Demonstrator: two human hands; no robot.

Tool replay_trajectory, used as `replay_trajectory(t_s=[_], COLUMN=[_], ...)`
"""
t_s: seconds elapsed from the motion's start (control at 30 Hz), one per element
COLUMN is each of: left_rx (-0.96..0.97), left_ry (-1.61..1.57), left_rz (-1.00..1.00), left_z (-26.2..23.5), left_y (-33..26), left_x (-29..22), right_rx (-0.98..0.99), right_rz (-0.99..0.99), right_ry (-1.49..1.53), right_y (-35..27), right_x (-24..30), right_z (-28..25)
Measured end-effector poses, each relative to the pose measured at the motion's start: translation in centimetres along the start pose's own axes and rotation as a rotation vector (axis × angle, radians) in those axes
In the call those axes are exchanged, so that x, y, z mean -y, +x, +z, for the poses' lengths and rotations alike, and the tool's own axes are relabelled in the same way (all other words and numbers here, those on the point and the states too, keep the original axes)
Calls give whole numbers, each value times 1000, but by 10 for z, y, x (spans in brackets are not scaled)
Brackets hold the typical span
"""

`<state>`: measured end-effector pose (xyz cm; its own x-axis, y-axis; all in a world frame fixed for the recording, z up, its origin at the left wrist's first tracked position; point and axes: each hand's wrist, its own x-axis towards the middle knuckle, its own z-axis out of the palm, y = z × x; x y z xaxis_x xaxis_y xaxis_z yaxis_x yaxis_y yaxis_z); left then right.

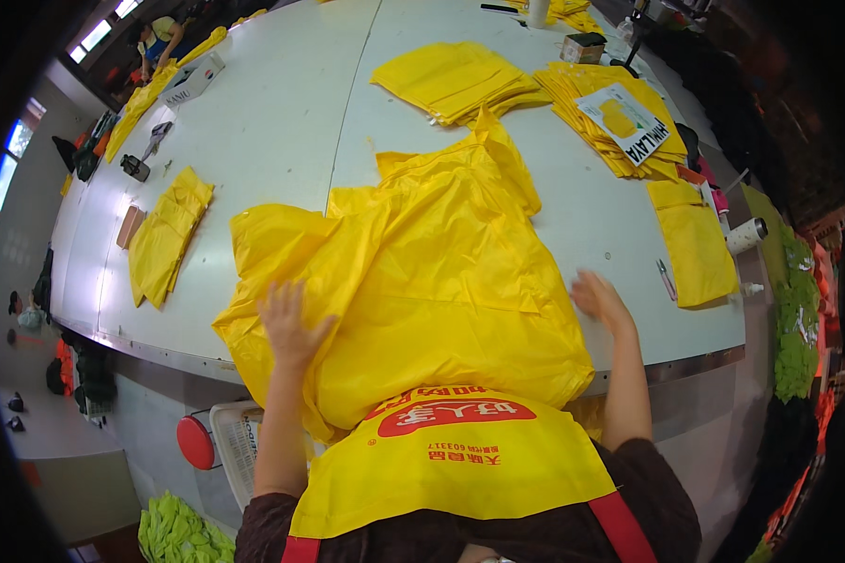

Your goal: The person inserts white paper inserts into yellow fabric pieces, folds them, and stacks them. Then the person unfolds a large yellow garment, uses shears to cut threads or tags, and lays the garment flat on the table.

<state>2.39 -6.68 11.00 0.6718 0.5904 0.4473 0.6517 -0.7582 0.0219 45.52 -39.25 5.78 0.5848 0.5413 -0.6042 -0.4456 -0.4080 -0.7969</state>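
While the yellow raincoat [422, 281] lies spread and rumpled at the table [282, 113] edge, both hands press on it with fingers splayed, gripping nothing: the left hand [289, 324] flat on its near left side, the right hand [599, 300] at its right edge. I'd judge the smoothing only begun, since creases remain and no fold is made. Beyond the right hand lie a flat yellow pouch [695, 249] and a pen [665, 279]; farther off, folded stacks [460, 80]. Left of the left hand sits another folded pile [167, 235]. Nothing blocks either hand.
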Motion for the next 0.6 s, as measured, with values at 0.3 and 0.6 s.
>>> replay_trajectory(t_s=[0.3, 0.6], left_rx=[137, 278], left_ry=[8, -45], left_rz=[-108, -195], left_z=[113, 110], left_y=[2, 5], left_x=[31, 40], right_rx=[440, -94], right_rz=[152, 42], right_ry=[174, 340], right_y=[-112, -209], right_x=[-97, -7], right_z=[67, 122])
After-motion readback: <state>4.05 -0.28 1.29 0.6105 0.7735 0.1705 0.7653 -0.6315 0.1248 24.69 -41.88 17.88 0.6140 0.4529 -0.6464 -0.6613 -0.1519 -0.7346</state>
